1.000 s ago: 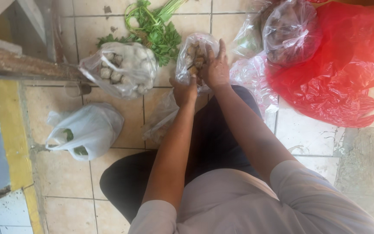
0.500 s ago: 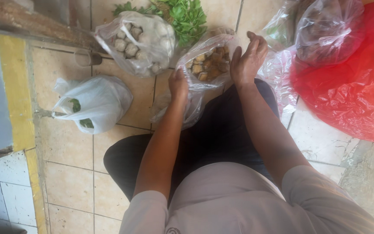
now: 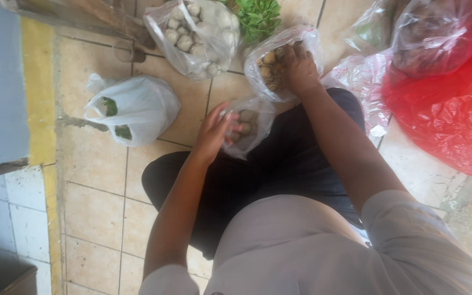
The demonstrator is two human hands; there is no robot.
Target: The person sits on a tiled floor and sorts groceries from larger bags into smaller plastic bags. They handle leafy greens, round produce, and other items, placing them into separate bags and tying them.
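Your right hand is reaching into the fuller clear bag, grasping brown rounds (grip partly hidden); your left hand is holding open the small bag, holding few.

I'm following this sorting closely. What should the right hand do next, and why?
Probably lift a few round brown pieces across: the right hand is inside the clear plastic bag of brown pieces, while the left hand holds open a smaller clear bag.
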